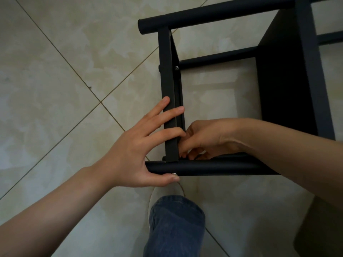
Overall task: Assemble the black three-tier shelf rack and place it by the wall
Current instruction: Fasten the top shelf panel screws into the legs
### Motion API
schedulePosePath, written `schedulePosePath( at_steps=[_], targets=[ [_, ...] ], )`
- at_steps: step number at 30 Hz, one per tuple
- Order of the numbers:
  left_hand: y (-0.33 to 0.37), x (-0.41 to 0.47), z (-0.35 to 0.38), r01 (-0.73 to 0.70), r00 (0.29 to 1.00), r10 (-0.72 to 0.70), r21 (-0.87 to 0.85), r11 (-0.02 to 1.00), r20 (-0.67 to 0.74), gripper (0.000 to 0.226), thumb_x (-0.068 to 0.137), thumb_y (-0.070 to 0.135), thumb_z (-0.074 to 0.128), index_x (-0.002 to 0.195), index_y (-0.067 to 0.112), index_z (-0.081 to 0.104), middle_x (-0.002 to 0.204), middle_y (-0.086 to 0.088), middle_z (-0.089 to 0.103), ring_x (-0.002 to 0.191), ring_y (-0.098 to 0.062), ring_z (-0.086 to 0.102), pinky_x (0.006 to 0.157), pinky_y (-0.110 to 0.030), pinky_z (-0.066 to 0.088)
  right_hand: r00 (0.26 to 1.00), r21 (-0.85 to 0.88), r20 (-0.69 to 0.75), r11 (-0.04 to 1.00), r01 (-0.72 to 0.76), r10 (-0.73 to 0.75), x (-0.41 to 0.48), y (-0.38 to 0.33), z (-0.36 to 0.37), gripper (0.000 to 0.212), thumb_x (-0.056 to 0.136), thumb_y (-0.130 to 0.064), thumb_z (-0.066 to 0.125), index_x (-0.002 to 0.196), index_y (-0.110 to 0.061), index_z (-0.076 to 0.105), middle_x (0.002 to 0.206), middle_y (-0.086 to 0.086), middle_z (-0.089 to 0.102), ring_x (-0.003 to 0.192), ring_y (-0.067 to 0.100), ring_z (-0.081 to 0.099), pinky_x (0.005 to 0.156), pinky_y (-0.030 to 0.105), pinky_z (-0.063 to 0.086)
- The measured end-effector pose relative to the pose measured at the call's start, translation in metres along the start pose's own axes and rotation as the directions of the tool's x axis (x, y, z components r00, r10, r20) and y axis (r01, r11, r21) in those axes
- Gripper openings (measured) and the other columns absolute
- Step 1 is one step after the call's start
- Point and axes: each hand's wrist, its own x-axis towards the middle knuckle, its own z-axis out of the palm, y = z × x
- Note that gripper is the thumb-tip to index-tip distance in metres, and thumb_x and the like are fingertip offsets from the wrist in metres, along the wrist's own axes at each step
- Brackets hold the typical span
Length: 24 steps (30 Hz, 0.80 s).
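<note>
1. Bracing strut [168, 80] with left hand [137, 145] spread wide, fingers across it, thumb pressing screw [174, 174] into near tube [213, 166], likely to keep the joint aligned.
2. Reaching right hand [204, 140] inside the frame at 3 o'clock of the strut, fingers curled at the joint; cannot tell whether holding anything.
3. Keeping rack [285, 80] on floor [55, 89], toward 1 o'clock from knee [176, 219], apparently part-built.

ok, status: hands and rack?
Left hand braces side bar, thumb on screw in near tube. Right hand curled inside that corner, grip hidden. Rack on floor. Nothing blocking.
</note>
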Motion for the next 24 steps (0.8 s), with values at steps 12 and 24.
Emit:
schedulePosePath(
  at_steps=[12, 24],
  targets=[
    [0.0003, 0.0000, 0.0007, 0.001, 1.000, -0.001, 0.001, 1.000, -0.003, 0.067, 0.080, 0.056, 0.074, 0.133, 0.020, 0.057, 0.163, -0.004, 0.032, 0.157, -0.028, 0.011, 0.120, -0.029, 0.030, 1.000, 0.046, 0.021, 0.999, -0.010, 0.009, -0.0046, -0.0014, -0.0029, 0.014, 0.085, -0.009, 0.072, 0.072, -0.013, 0.073, 0.073, 0.002, 0.066, 0.067, 0.011, 0.057, 0.070, 0.023, 0.048],
    [-0.0007, -0.0001, 0.0017, -0.005, 1.000, 0.005, -0.001, 1.000, -0.013, 0.067, 0.079, 0.056, 0.075, 0.132, 0.018, 0.059, 0.163, -0.004, 0.033, 0.157, -0.029, 0.013, 0.119, -0.032, 0.033, 0.999, -0.008, 0.044, 1.000, 0.002, -0.002, -0.0066, -0.0021, -0.0059, 0.014, 0.084, -0.012, 0.073, 0.071, -0.014, 0.076, 0.075, 0.001, 0.067, 0.069, 0.011, 0.057, 0.072, 0.024, 0.049]
  ],
)
